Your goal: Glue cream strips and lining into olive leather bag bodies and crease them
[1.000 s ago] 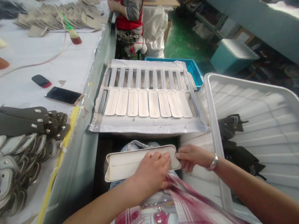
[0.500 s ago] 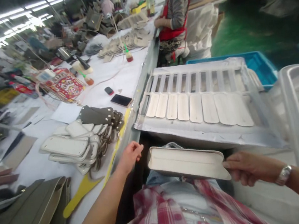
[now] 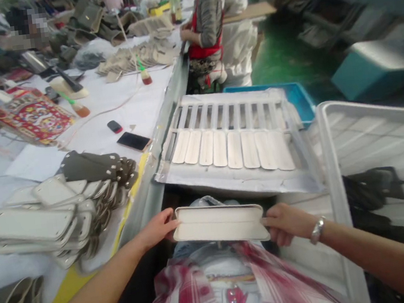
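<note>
The folded cream panel (image 3: 220, 233) is between your hands, on the near side of the slotted rack (image 3: 212, 175). Your left hand (image 3: 162, 226) pinches its left end, thumb nearly meeting fingers; your right hand (image 3: 287, 222) pinches its right end, fingers curled. Pale strips (image 3: 218, 148) line the rack; well left of the rack, a red patterned bag (image 3: 39, 116) bears markings too blurred to read.

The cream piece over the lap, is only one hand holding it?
No, the left hand and right hand hold opposite ends of the cream piece.
</note>
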`<control>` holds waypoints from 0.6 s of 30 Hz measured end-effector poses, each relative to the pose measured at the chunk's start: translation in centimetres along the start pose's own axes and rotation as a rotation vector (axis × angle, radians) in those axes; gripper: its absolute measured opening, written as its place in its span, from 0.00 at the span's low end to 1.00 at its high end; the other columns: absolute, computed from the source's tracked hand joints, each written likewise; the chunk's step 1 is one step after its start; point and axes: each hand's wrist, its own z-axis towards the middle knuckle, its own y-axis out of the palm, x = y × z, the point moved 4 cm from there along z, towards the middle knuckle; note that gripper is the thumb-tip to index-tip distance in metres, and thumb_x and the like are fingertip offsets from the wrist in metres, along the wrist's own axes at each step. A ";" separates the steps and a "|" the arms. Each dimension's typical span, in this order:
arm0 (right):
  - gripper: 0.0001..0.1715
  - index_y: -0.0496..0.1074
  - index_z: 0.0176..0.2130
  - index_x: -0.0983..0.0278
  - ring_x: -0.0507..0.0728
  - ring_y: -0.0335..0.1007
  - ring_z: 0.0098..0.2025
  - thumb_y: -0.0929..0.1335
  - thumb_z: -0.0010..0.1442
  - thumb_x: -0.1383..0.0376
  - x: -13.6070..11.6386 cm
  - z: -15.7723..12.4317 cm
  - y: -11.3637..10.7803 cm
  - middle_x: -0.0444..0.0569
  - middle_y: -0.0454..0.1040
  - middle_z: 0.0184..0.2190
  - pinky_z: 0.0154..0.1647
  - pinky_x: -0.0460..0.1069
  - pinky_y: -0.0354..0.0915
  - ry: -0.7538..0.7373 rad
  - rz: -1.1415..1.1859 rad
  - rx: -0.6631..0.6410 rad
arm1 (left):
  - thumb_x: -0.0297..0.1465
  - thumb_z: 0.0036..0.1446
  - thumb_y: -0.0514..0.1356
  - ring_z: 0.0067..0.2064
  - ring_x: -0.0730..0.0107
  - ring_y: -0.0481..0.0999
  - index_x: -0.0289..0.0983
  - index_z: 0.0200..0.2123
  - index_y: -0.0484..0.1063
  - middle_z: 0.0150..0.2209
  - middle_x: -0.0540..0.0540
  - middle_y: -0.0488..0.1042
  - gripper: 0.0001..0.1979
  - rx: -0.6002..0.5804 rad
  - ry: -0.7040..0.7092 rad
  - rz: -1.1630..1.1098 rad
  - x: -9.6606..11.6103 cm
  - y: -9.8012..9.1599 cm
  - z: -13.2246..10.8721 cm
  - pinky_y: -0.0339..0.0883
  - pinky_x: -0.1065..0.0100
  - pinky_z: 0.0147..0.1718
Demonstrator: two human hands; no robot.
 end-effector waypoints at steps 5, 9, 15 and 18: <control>0.21 0.65 0.31 0.66 0.53 0.70 0.23 0.68 0.49 0.50 -0.4 -0.7 -1.8 0.49 0.74 0.24 0.22 0.47 0.66 -0.242 -0.226 0.148 | 0.37 0.51 0.60 0.48 0.64 0.69 0.37 0.48 0.63 0.48 0.44 0.69 0.21 -0.014 0.227 0.471 3.9 0.1 0.5 0.65 0.64 0.45; 0.23 0.66 0.45 0.65 0.54 0.71 0.35 0.68 0.52 0.56 -2.4 -1.4 -2.6 0.51 0.74 0.40 0.37 0.49 0.67 -0.646 -0.355 0.389 | 0.34 0.54 0.57 0.56 0.62 0.65 0.37 0.56 0.61 0.56 0.42 0.65 0.25 -0.145 0.516 0.785 9.3 5.9 2.5 0.56 0.62 0.55; 0.15 0.72 0.39 0.64 0.54 0.70 0.38 0.59 0.62 0.64 -3.4 -1.5 -0.8 0.49 0.75 0.35 0.41 0.48 0.62 -0.893 -0.668 0.435 | 0.28 0.57 0.51 0.46 0.65 0.74 0.37 0.49 0.70 0.47 0.44 0.74 0.17 -0.416 0.691 0.955 12.4 13.5 6.1 0.63 0.68 0.46; 0.17 0.73 0.37 0.64 0.54 0.70 0.37 0.58 0.63 0.64 -2.9 -1.1 -0.8 0.50 0.76 0.35 0.40 0.48 0.62 -0.891 -0.713 0.438 | 0.28 0.58 0.51 0.46 0.66 0.74 0.39 0.49 0.71 0.46 0.46 0.75 0.17 -0.403 0.696 0.953 12.0 14.0 6.5 0.63 0.69 0.45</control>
